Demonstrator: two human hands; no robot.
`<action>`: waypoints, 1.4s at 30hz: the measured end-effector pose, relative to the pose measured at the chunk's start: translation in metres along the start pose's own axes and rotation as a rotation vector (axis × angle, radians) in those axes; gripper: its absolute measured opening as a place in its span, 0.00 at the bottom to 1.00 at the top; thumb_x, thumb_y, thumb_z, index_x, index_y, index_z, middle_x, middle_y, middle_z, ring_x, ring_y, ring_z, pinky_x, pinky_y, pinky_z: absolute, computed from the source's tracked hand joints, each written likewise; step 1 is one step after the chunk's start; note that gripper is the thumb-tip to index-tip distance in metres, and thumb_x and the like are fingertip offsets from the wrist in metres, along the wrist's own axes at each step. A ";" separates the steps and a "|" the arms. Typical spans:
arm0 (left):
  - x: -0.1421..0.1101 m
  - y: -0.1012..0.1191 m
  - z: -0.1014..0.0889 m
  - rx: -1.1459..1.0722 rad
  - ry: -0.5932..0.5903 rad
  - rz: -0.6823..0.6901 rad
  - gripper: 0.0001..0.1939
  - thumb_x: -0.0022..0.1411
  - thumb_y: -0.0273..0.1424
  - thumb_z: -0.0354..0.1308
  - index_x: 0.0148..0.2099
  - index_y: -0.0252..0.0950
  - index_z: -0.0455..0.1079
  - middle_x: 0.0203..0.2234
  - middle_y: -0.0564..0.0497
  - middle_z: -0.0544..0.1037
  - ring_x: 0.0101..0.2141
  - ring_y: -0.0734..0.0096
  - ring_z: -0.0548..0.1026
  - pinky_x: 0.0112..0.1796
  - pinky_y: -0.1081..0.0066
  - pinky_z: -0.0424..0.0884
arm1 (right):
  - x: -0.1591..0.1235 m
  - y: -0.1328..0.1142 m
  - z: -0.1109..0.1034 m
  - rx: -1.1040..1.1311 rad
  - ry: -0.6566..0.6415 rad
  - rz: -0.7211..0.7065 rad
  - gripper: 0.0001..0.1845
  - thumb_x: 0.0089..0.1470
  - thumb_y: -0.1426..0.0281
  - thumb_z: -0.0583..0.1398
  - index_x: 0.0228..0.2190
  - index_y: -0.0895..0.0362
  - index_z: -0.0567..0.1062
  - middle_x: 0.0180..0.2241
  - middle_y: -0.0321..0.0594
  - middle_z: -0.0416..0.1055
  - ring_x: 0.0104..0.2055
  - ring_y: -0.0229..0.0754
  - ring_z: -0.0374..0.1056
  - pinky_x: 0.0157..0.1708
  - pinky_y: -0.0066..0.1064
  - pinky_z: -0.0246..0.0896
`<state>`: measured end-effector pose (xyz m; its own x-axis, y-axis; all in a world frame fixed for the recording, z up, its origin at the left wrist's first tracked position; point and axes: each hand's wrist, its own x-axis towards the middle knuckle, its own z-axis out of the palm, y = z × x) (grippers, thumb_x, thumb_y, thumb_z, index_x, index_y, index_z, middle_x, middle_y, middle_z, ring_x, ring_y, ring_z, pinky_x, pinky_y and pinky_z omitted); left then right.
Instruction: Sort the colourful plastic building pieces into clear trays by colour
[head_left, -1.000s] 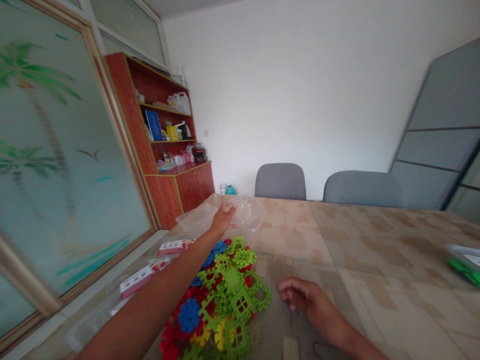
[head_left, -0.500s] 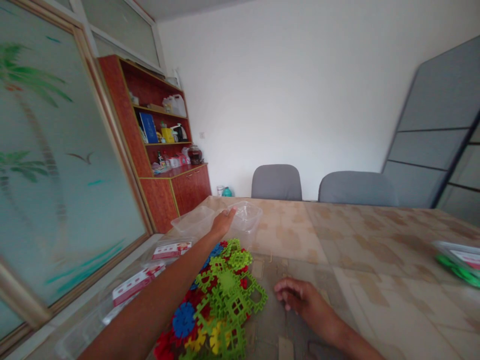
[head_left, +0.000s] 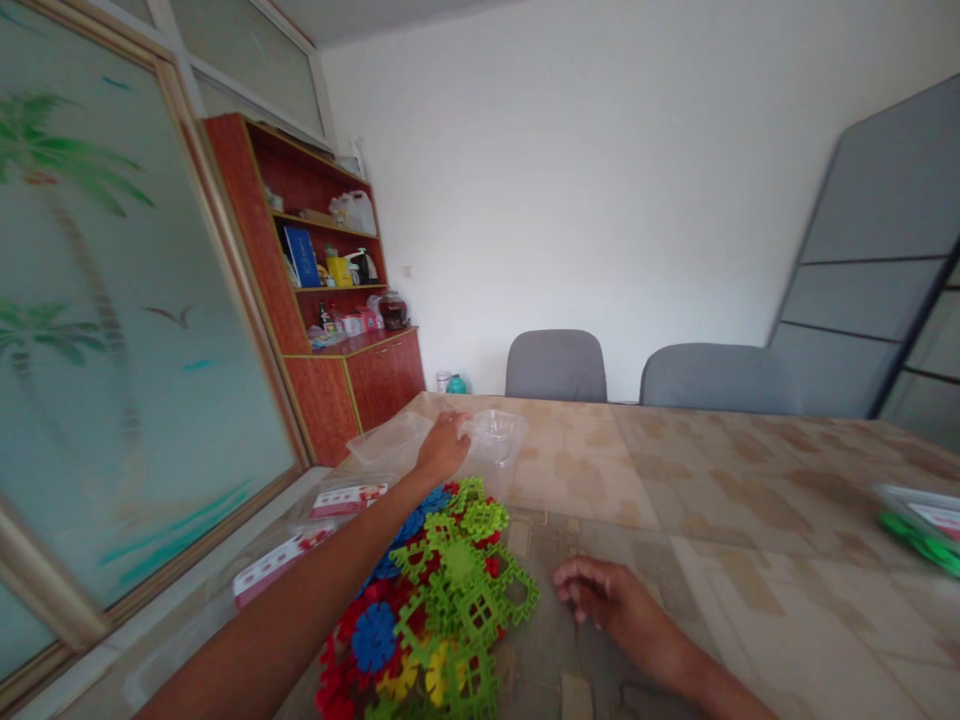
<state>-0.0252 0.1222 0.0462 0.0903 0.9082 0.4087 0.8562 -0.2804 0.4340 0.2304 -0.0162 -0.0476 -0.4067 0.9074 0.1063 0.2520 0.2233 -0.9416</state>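
My left hand (head_left: 442, 448) reaches across the table and grips the rim of a clear plastic container (head_left: 495, 438), with a second clear plastic tray or lid (head_left: 388, 443) just behind my fingers. Below that hand lies a loose pile of interlocking plastic building pieces (head_left: 442, 600) in green, red, blue and yellow. Its lower part runs out of view. My right hand (head_left: 607, 600) rests on the patterned tabletop (head_left: 720, 480) with curled fingers, just right of the pile and touching nothing else.
Plastic bags with red-and-white labels (head_left: 349, 500) lie along the left table edge by a glass panel (head_left: 112, 300). A box of green pieces (head_left: 919, 525) sits at the right edge. Beyond stand grey chairs (head_left: 555, 365) and a red shelf unit (head_left: 300, 290).
My left hand and the clear container have dropped slightly toward the table. The view has shifted a little, and my right hand has barely moved.
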 end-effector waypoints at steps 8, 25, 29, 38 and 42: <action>-0.025 0.018 0.012 0.140 -0.067 0.062 0.25 0.60 0.20 0.53 0.59 0.40 0.63 0.63 0.47 0.56 0.56 0.57 0.65 0.53 0.62 0.64 | -0.001 -0.001 -0.001 -0.029 -0.023 0.029 0.20 0.55 0.52 0.54 0.31 0.56 0.74 0.27 0.37 0.71 0.26 0.37 0.65 0.28 0.29 0.61; -0.019 0.014 -0.005 -0.096 0.011 0.063 0.26 0.59 0.20 0.52 0.59 0.38 0.61 0.56 0.47 0.67 0.52 0.61 0.68 0.53 0.66 0.64 | 0.002 0.012 -0.002 -0.052 0.028 0.085 0.30 0.49 0.41 0.54 0.30 0.54 0.76 0.27 0.39 0.72 0.24 0.38 0.65 0.28 0.31 0.61; -0.025 0.007 -0.034 -0.225 0.076 -0.018 0.25 0.58 0.19 0.47 0.58 0.34 0.62 0.48 0.45 0.74 0.37 0.65 0.76 0.44 0.65 0.71 | 0.000 0.009 -0.005 0.001 -0.012 0.107 0.28 0.49 0.43 0.56 0.32 0.55 0.75 0.28 0.40 0.72 0.25 0.38 0.65 0.25 0.28 0.58; -0.163 0.071 -0.021 -0.496 -0.305 0.342 0.16 0.58 0.21 0.52 0.44 0.41 0.74 0.41 0.52 0.79 0.42 0.70 0.76 0.44 0.73 0.69 | -0.010 0.014 -0.047 0.022 0.006 0.159 0.20 0.50 0.51 0.59 0.33 0.55 0.77 0.29 0.39 0.72 0.25 0.37 0.66 0.22 0.26 0.56; -0.181 0.084 0.001 -0.462 -0.555 0.621 0.15 0.59 0.21 0.53 0.45 0.40 0.74 0.43 0.49 0.78 0.42 0.73 0.77 0.44 0.79 0.69 | -0.030 0.014 -0.087 -0.065 0.149 0.170 0.20 0.49 0.51 0.60 0.33 0.54 0.78 0.27 0.41 0.74 0.25 0.40 0.68 0.23 0.29 0.60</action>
<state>0.0311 -0.0655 0.0075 0.7917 0.5403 0.2852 0.2988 -0.7496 0.5907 0.3228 -0.0090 -0.0362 -0.2202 0.9755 -0.0016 0.3642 0.0807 -0.9278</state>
